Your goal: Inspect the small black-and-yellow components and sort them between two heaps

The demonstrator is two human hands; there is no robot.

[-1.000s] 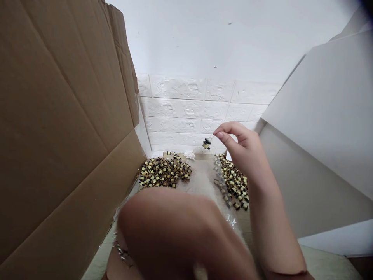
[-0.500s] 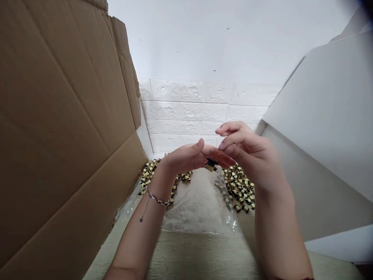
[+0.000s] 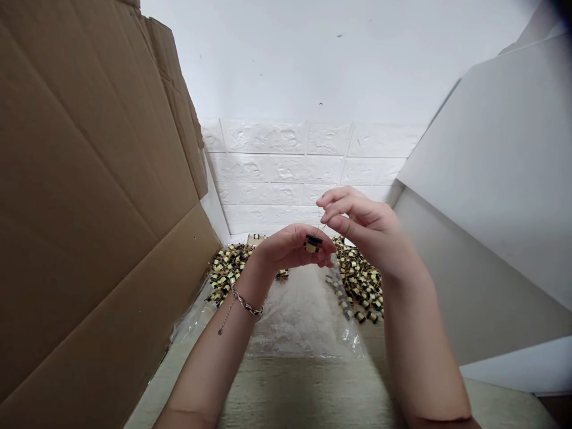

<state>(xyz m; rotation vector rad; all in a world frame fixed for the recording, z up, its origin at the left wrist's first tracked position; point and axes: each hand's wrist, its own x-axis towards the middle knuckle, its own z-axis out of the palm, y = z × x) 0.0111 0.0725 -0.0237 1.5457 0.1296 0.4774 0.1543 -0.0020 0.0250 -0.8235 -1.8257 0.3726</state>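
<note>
A small transformer coil (image 3: 313,243), black with a yellow wrapped body, is pinched between the thumb and fingers of my left hand (image 3: 292,247). Thin wires (image 3: 320,223) rise from its top. My right hand (image 3: 361,226) is just above and to the right, thumb and index finger drawn together at the wire ends. Below both hands lies a clear plastic bag (image 3: 299,322). One heap of similar coils (image 3: 230,265) is to the left of the bag, and another heap of coils (image 3: 360,277) is to the right.
A tall cardboard sheet (image 3: 89,208) walls off the left side. Grey-white panels (image 3: 491,179) stand along the right. Behind the heaps is a white brick-patterned wall (image 3: 268,170). The wooden tabletop (image 3: 304,393) shows at the front.
My left fingers have curled from outstretched to closed round the coil, which now sits more upright with its wires showing. My right hand has shifted slightly left, its fingers at the wires.
</note>
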